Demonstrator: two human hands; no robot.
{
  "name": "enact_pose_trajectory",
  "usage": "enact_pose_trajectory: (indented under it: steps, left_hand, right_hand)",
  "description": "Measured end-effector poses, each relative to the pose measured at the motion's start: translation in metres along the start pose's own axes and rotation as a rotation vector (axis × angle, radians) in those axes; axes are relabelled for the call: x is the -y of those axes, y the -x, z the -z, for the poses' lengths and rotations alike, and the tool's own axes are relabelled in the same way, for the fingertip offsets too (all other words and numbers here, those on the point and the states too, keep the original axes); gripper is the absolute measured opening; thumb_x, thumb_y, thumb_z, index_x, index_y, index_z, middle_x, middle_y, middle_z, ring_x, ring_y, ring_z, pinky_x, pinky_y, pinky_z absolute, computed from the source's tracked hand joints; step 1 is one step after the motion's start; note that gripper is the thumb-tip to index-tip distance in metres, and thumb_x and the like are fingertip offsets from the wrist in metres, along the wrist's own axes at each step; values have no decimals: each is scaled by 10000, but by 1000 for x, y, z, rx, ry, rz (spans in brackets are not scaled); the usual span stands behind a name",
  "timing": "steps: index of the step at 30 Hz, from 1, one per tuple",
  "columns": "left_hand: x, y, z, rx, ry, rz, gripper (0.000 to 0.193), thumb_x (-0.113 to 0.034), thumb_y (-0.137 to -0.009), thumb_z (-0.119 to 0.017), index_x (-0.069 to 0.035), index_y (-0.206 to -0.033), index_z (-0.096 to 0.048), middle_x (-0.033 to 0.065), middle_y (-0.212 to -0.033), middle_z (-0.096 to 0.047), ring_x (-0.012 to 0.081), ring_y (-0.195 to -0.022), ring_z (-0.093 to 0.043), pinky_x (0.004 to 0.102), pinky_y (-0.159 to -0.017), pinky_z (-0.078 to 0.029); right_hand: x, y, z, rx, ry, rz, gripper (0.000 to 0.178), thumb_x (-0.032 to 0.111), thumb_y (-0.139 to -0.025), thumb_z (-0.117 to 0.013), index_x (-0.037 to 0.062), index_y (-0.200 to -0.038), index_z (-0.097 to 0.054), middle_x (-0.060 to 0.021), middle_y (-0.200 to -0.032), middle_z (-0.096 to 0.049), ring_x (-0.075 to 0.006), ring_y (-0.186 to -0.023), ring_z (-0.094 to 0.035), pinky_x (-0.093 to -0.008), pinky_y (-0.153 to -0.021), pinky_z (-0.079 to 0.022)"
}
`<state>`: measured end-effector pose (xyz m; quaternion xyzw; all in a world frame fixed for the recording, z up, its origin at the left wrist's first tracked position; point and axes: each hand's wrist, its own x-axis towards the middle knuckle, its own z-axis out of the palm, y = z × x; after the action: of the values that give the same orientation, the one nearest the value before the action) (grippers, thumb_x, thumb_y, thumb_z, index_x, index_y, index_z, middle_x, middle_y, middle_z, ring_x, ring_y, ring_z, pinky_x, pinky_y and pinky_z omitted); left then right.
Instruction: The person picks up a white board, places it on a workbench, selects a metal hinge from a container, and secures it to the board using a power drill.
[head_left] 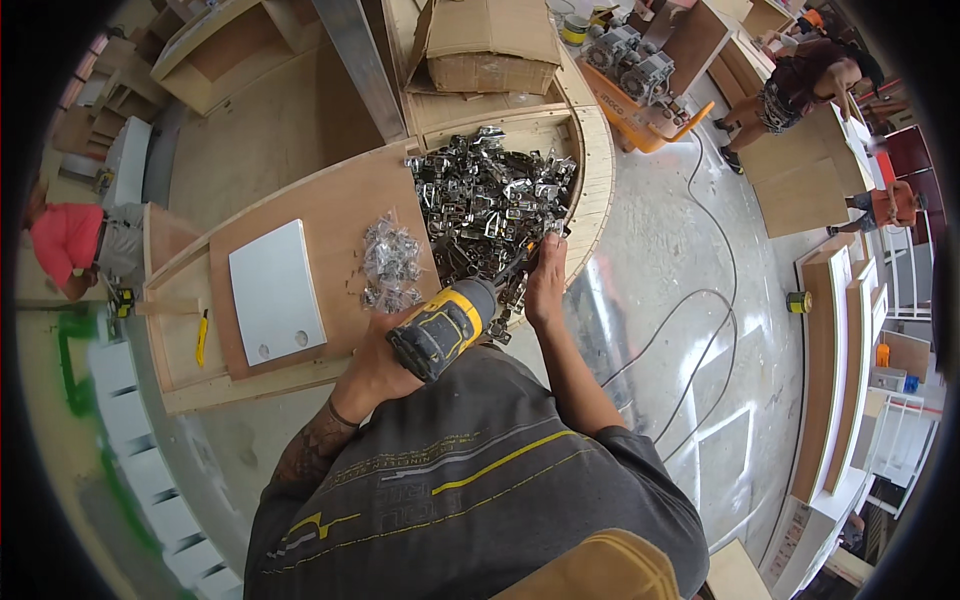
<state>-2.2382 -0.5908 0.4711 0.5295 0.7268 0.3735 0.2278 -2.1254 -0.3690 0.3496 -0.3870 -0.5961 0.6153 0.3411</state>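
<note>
My left hand (378, 368) is wrapped round a yellow and black cordless drill (440, 330), its nose pointing away and to the right. Just beyond that nose, my right hand (545, 285) pinches a small metal cabinet hinge (556, 232), partly covered by the fingers. Both hands are at the near edge of a big heap of metal cabinet hinges (480, 195), heaped in a curved wooden frame (592, 190). Left of the heap, clear plastic bags of small hardware (390, 260) lie on a brown board (345, 205). A white panel (278, 290) with two round recesses lies beside them.
A yellow utility knife (202, 338) lies at the frame's left end. Behind the heap stands a cardboard box (490, 45). An orange compressor (625, 75) trails a hose (735, 250) across the floor on the right. Other people (68, 240) are around the workshop.
</note>
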Motion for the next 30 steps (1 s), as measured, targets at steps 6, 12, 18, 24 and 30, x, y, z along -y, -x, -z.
enact_pose_trajectory:
  steps: [6,12,18,24,30]
  left_hand:
    - [-6,0,2,-44,42,21,330,-148,-789,-786,-8,-1072,-687,182,-920,-741,366,-867,-735,394,-738,-579]
    - [-4,-2,-1,16,24,81,347,-158,-801,-784,-10,-1100,-687,192,-933,-745,370,-891,-737,392,-746,-583]
    - [-17,-12,-1,-45,22,112,321,-177,-810,-776,-36,-1084,-684,188,-905,-738,379,-880,-729,408,-741,-584]
    - [-8,-21,-15,-99,-71,232,298,-186,-774,-761,-84,-1042,-678,197,-866,-717,413,-850,-700,463,-731,-575]
    - [18,6,-9,-178,-31,233,304,-166,-795,-755,-57,-1072,-692,195,-905,-733,387,-870,-715,451,-754,-582]
  right_hand:
    - [-7,-1,-2,-46,24,-6,471,521,-1115,-299,96,-982,-453,13,-858,-378,-106,-751,-339,-272,-697,-337]
    - [-4,-5,-3,-47,48,12,480,512,-1119,-292,83,-971,-447,3,-859,-382,-118,-754,-344,-278,-695,-337]
    - [-9,-10,5,-92,200,196,415,419,-1133,-312,37,-1010,-419,-38,-865,-407,-142,-796,-398,-317,-732,-389]
    - [21,10,-3,-87,349,382,423,370,-1128,-319,-35,-1171,-433,-119,-919,-454,-202,-823,-448,-367,-784,-411]
    - [19,0,15,-25,195,104,445,438,-1131,-311,32,-1251,-448,-56,-892,-488,-141,-793,-462,-316,-696,-402]
